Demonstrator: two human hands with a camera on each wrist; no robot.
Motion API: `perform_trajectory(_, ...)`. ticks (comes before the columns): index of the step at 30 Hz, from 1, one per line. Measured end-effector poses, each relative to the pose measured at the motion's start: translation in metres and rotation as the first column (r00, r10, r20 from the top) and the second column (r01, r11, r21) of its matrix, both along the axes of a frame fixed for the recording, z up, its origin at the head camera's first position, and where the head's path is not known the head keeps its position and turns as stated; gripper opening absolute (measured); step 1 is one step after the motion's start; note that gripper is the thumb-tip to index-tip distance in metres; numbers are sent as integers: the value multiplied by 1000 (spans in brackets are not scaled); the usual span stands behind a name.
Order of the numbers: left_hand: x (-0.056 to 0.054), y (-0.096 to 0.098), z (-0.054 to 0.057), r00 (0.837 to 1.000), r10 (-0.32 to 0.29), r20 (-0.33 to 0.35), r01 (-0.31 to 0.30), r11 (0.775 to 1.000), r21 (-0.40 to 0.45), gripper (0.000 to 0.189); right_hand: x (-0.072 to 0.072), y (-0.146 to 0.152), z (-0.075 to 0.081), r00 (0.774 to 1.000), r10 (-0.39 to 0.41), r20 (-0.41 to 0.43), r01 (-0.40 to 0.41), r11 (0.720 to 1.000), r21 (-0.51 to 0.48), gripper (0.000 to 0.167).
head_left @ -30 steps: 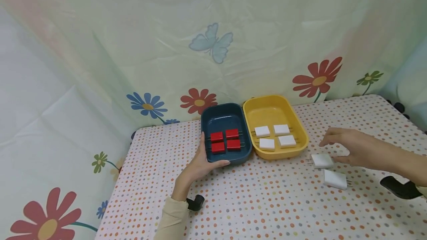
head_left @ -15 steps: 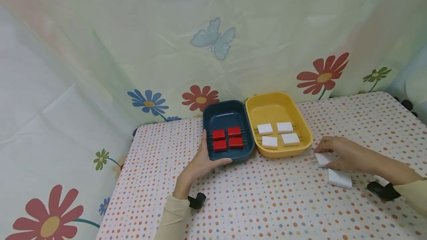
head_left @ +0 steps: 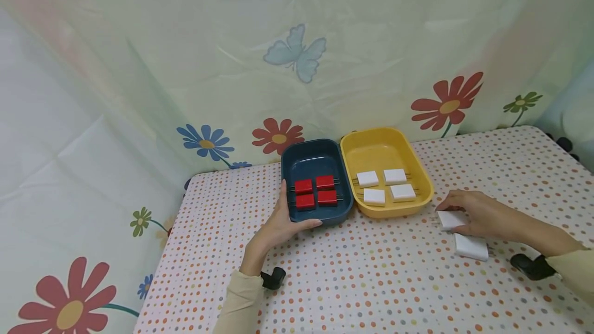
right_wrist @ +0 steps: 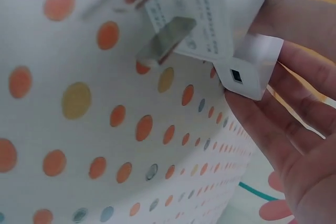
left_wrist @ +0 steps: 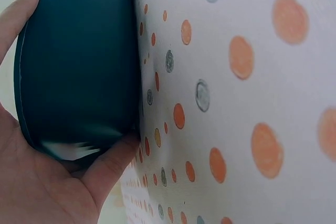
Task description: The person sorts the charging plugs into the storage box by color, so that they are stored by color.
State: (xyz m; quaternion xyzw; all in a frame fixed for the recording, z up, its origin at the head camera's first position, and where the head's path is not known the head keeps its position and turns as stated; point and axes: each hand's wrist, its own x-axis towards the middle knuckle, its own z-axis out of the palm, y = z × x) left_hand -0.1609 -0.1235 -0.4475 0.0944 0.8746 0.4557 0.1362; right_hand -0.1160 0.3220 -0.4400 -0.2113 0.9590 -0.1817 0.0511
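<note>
My right hand (head_left: 487, 215) pinches a white USB wall charger (head_left: 450, 220) low over the table, thumb on one side and fingertips on the other. In the right wrist view its small USB port faces the camera. A second white charger (head_left: 471, 248) lies just in front of that hand; its metal prongs (right_wrist: 168, 40) loom close in the right wrist view. My left hand (head_left: 274, 228) rests against the near left corner of a dark blue tray (head_left: 311, 160), fingers straight along its side, thumb on its front wall. Several red chargers (head_left: 304, 201) lie in this tray.
Touching the blue tray on its right is a yellow tray (head_left: 378, 154) with several white chargers (head_left: 374, 197) in its near half. A dotted cloth (head_left: 362, 282) covers the table. Behind stands a flowered curtain (head_left: 371, 40).
My right hand has come down and left onto the white charger and now pinches it. My left hand has stayed at the blue tray. The head view has shifted slightly.
</note>
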Motion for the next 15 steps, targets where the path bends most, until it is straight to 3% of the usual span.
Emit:
perform_trajectory(7,1,1,1,1000,-3,8,3,1000,-3,135,8,5,5,996,-76,-54,76,997,6,44)
perform_trajectory(15,0,0,-1,1000,-7,3,7,1000,12,138,-1,14,33,971,-145,-188,138,989,-47,50)
